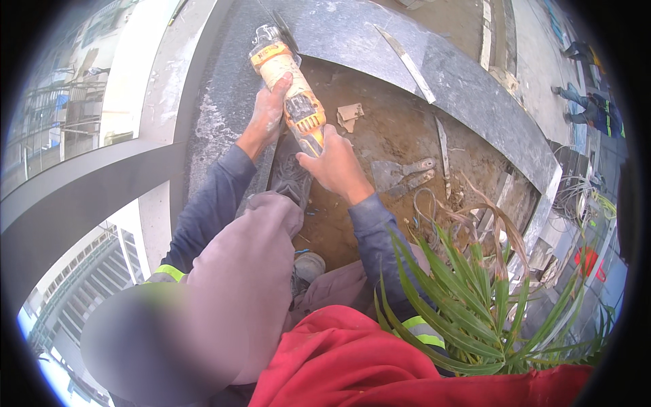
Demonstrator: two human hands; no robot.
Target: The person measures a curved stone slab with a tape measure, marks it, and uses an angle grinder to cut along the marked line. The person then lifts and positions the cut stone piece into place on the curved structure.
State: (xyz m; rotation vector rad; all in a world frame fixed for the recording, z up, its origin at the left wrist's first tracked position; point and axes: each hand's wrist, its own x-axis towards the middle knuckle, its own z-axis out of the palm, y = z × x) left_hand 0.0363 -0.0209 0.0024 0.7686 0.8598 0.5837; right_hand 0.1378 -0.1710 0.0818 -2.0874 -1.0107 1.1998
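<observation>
At upper centre, your left hand (pixel 269 110) and right hand (pixel 337 163) clasp the grinder (pixel 274 66), disc (pixel 287 35) beside the slab (pixel 346 34), apparently for cutting; the next move calls for steady control.

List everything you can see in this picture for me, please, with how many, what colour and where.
Grinder: one, orange-yellow, dusty, upper centre
Stone ledge: one, grey, curving across the upper right
Loose strip: one, pale, on that ledge
Soil: one patch, brown, inside the curve
Torn scrap: one, tan, on the soil
Scraper: at least one, grey, on the soil
Plant: one, green with brown leaves, lower right
Red object: one, kind unclear, far right
Other people: at least two, dark clothes, upper right edge
Sleeves: two, dark blue, centre
Left hand: one, bare, around the grinder's body
Right hand: one, bare, around its rear
</observation>
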